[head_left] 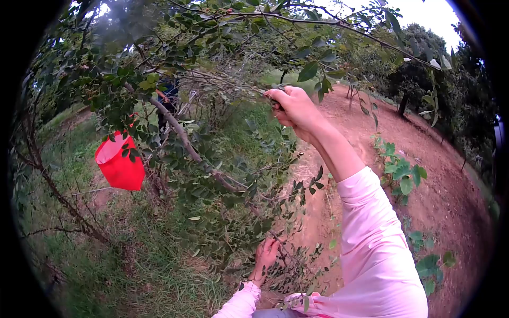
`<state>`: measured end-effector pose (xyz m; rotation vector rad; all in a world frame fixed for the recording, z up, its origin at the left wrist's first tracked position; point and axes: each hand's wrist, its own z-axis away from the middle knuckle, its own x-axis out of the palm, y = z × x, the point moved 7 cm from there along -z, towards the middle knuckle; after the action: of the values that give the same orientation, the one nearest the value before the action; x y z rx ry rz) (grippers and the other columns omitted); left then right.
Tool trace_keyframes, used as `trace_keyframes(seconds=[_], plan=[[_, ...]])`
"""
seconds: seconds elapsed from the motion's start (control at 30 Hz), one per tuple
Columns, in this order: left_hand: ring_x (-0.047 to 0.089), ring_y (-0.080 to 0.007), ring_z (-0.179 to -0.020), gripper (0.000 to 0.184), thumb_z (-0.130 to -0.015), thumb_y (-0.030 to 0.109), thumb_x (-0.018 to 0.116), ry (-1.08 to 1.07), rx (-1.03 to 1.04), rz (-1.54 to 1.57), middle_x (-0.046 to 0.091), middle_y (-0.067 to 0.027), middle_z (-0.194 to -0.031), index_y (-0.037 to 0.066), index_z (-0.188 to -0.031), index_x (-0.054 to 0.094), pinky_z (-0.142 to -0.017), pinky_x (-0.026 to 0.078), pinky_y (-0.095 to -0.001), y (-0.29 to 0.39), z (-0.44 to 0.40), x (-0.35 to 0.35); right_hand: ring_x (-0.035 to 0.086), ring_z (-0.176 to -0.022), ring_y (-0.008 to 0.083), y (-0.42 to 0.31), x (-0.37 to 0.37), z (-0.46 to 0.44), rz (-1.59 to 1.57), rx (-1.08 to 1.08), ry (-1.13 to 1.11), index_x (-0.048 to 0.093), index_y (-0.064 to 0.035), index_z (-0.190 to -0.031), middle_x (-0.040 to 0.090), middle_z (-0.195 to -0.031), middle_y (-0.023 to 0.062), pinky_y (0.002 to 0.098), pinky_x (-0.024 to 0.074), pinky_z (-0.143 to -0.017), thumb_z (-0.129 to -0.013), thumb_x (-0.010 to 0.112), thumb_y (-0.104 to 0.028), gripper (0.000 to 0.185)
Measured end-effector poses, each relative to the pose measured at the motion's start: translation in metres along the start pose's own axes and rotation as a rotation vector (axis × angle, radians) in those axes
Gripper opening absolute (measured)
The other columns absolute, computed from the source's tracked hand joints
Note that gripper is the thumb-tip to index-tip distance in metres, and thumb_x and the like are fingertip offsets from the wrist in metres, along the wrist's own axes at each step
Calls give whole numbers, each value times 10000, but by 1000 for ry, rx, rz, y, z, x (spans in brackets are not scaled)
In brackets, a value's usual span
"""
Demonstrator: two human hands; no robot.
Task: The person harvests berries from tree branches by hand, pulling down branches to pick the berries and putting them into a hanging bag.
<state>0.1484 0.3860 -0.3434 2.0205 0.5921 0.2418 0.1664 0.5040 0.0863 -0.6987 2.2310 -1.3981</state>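
Note:
My right hand (291, 111), in a pink sleeve, is raised at the upper middle with its fingers closed around thin leafy twigs (233, 87) that run off to the left. Low in the middle, my left hand (266, 254) is among the lower leaves, its fingers bent at a thin branch (281, 245); leaves partly cover it. A thick grey branch (185, 140) slants down between the two hands. To the left, a red bag (123, 167) with an open top hangs among the leaves.
Another person in dark clothing (168, 95) stands behind the foliage at the upper left. A long branch (328, 22) crosses overhead. Bare stems (58, 196) rise at the left. Reddish soil (366, 116) slopes on the right, with a broad-leaved plant (403, 172). Grass (154, 270) lies below.

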Motion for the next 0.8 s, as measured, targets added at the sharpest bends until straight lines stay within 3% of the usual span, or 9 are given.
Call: trace_keyframes(seconds=[0.13, 0.33, 0.5, 0.6, 0.7, 0.8], plan=[[645, -171, -805, 147, -947, 54, 547, -84, -133, 87, 667, -76, -898, 29, -1022, 672, -729, 505, -293, 1, 1, 3, 378, -491, 57, 12, -3, 12, 54, 43, -46, 457, -74, -799, 440, -687, -16, 238, 268, -418, -953, 578, -240, 257], [663, -172, -814, 160, -956, 54, 530, -74, -90, 43, 666, -72, -881, 17, -1016, 674, -743, 514, -286, -6, 1, 5, 342, -507, 32, 20, -7, 38, -56, 153, -117, 447, -92, -845, 431, -716, -20, 223, 227, -414, -968, 574, -243, 232], [649, -166, -731, 128, -926, 60, 591, -33, -24, 16, 667, -59, -827, 65, -995, 699, -650, 492, -276, -12, -1, 4, 295, -475, 23, 35, -5, 64, -582, 356, -250, 499, -74, -884, 420, -702, -46, 184, 195, -382, -1008, 531, -199, 179], [647, -170, -741, 131, -927, 61, 590, -3, 11, -2, 666, -61, -843, 69, -996, 701, -656, 491, -282, -5, 0, 3, 303, -479, 33, 45, -40, 105, -714, 362, -325, 442, -93, -858, 413, -731, -32, 176, 193, -377, -1012, 503, -202, 198], [631, -161, -729, 133, -934, 66, 589, -1, -29, 15, 662, -58, -844, 71, -1005, 701, -652, 482, -274, -6, -1, 4, 318, -472, 52, 61, -57, 123, -1091, 410, -294, 464, -64, -872, 406, -722, -7, 192, 203, -358, -1006, 491, -195, 190], [619, -142, -724, 136, -943, 72, 585, -17, -82, 151, 661, -51, -846, 70, -1013, 702, -654, 476, -265, -24, 0, 13, 316, -460, 71, 70, -68, 117, -1257, 344, -308, 492, -41, -903, 390, -706, 6, 210, 209, -350, -994, 493, -196, 180]])
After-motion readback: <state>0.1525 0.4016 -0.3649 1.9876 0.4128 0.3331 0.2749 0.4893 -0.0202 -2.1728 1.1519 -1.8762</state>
